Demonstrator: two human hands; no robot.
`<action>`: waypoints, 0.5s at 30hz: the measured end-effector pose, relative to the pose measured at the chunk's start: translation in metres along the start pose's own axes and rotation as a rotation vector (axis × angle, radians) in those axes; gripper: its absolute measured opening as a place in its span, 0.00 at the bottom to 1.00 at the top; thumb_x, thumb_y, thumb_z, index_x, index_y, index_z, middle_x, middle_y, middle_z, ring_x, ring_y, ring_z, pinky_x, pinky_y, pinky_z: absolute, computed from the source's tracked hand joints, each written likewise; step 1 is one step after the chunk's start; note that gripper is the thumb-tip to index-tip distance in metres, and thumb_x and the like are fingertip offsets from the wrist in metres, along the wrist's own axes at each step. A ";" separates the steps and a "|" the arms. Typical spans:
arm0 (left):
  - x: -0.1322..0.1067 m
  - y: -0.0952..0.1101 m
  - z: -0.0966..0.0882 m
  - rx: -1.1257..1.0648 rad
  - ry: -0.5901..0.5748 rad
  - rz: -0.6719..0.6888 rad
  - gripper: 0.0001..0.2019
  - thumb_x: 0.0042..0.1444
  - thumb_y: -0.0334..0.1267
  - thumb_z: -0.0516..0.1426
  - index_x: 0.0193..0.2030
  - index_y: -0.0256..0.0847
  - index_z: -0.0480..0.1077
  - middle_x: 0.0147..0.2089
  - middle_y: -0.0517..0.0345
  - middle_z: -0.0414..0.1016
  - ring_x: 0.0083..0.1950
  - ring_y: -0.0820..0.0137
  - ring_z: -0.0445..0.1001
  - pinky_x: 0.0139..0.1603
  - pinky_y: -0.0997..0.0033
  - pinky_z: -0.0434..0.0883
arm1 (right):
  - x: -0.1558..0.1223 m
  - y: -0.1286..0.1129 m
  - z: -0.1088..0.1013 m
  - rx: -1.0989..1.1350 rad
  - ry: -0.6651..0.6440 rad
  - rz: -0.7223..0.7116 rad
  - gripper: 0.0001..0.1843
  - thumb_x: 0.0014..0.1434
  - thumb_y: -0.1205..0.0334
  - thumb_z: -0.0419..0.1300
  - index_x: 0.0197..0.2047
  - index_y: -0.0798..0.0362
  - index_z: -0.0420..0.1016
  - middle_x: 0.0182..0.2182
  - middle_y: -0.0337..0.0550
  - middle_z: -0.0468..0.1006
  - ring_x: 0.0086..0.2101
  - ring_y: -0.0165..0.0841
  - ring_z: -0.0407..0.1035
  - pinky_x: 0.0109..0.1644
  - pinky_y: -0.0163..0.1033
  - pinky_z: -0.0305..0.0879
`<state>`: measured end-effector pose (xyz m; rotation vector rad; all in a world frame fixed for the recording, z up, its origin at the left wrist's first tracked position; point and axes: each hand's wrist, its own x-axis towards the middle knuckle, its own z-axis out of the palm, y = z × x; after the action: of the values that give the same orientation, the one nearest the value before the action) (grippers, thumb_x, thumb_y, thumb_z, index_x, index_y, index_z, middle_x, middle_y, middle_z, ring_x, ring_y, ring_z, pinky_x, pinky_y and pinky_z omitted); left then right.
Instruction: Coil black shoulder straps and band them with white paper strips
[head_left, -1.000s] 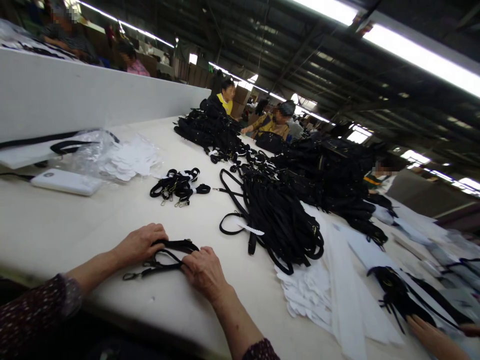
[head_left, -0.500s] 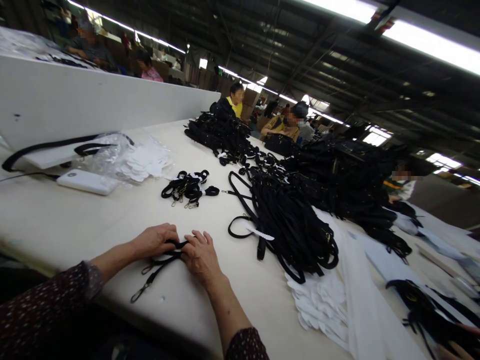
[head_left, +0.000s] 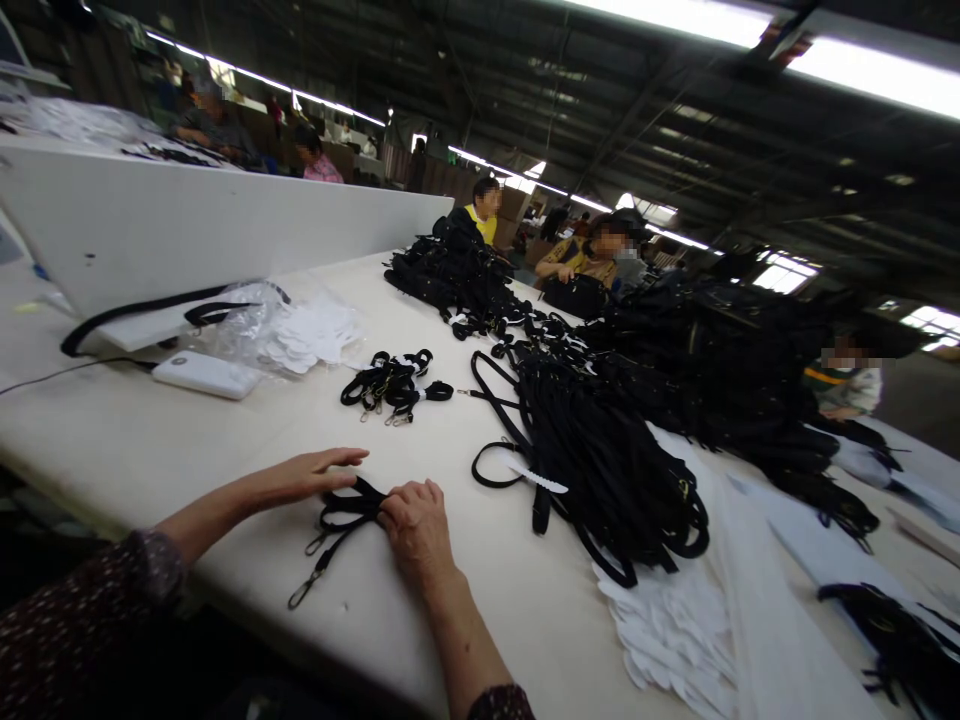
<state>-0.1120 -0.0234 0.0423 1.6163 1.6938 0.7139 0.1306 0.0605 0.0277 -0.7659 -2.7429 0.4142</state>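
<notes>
Near the table's front edge lies a black strap (head_left: 346, 520) folded into several loops, with metal snap hooks (head_left: 304, 590) at its near end. My right hand (head_left: 417, 520) closes round the bunched right end of the strap. My left hand (head_left: 315, 474) hovers at the far left side of the loops, its fingers stretched out and apart from a grip; whether it touches the strap is hard to tell. Beyond the hands sits a small heap of folded straps (head_left: 394, 383), some with white bands round them.
A large pile of long black straps (head_left: 600, 450) lies to the right, with a white toothed strip (head_left: 536, 472) on it. White cut pieces (head_left: 667, 630) lie nearer. At the left are a white power bank (head_left: 206, 374) and a plastic bag (head_left: 300, 330). Several co-workers sit farther off.
My left hand has let go of the strap and straightened its fingers. The right hand has closed on the bunched loops. The view has shifted slightly left.
</notes>
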 end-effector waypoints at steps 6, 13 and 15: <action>-0.018 0.018 0.043 0.460 0.055 0.184 0.43 0.51 0.47 0.64 0.72 0.49 0.53 0.71 0.46 0.60 0.71 0.47 0.56 0.69 0.44 0.56 | -0.001 0.002 0.001 -0.038 -0.008 -0.013 0.05 0.66 0.57 0.60 0.44 0.43 0.75 0.44 0.37 0.79 0.49 0.37 0.66 0.65 0.55 0.48; -0.006 0.012 0.037 0.321 0.022 0.275 0.14 0.63 0.36 0.54 0.53 0.47 0.73 0.48 0.53 0.74 0.51 0.61 0.71 0.54 0.61 0.67 | -0.013 0.004 0.006 0.023 0.071 -0.054 0.08 0.65 0.58 0.61 0.48 0.44 0.74 0.43 0.38 0.79 0.48 0.36 0.67 0.65 0.50 0.49; -0.003 0.010 0.035 0.305 0.000 0.317 0.12 0.65 0.37 0.52 0.51 0.49 0.74 0.46 0.54 0.74 0.49 0.62 0.70 0.52 0.63 0.67 | -0.014 0.005 0.007 0.036 0.098 -0.032 0.16 0.63 0.60 0.63 0.54 0.44 0.71 0.43 0.40 0.79 0.47 0.36 0.68 0.64 0.49 0.51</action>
<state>-0.0787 -0.0278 0.0287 2.1299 1.6226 0.6244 0.1423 0.0551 0.0172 -0.7133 -2.6459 0.4078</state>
